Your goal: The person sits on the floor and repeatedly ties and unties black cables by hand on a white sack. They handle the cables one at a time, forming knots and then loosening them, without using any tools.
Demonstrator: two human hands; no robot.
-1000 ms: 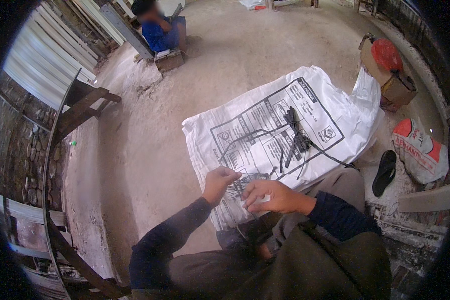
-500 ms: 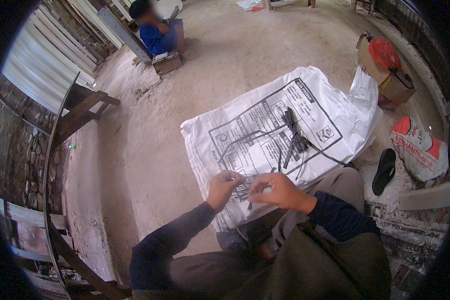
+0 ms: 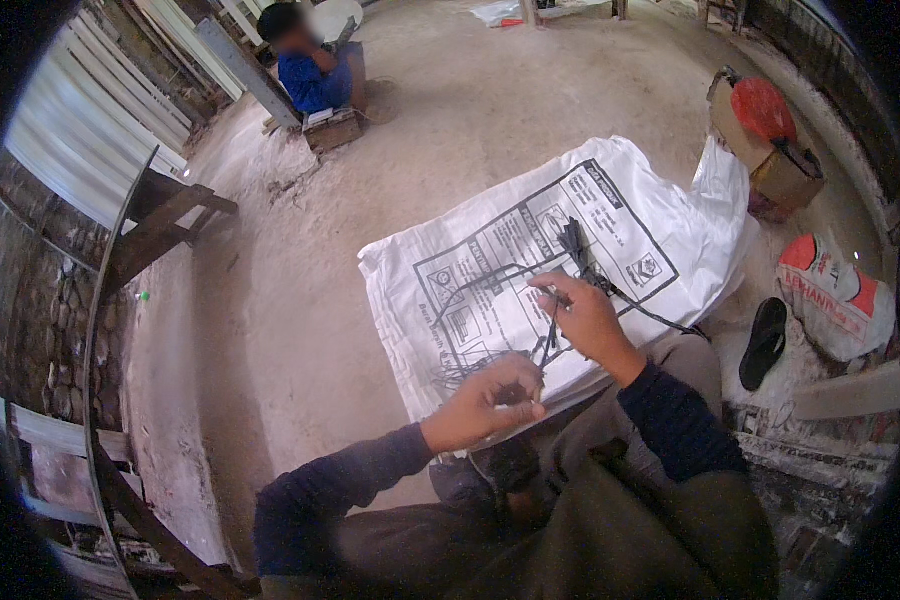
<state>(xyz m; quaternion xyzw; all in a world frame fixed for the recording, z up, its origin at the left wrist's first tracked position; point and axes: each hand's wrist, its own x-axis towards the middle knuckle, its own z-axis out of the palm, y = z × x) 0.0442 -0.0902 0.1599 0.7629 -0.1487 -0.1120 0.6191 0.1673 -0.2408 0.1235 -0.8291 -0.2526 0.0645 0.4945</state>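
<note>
A white printed sack [image 3: 390,270] lies across my lap and reaches forward. My left hand [image 3: 485,402] is over its near edge, thumb and fingers closed in a pinch; what lies between the fingertips is too small to make out. Above and to the right, my right hand [image 3: 592,318] is closed on a thin black strip [image 3: 549,340], which slants down to the left fingers. Just past the right hand rests a bundle of black strips [image 3: 572,240], partly covered by it. A tangle of thin dark strands [image 3: 452,372] sits by the left hand.
A black sandal [image 3: 766,343] and a red-and-white bag [image 3: 835,298] lie at the right. Behind them stands a cardboard box [image 3: 785,180] with a red bundle [image 3: 763,108]. A person in blue [image 3: 315,80] sits far left. A wooden frame [image 3: 165,235] stands at left.
My right hand has moved up and away to the strip bundle. My left hand has shifted right and nearer to me, off the thin strands. A black strip now spans between the hands.
</note>
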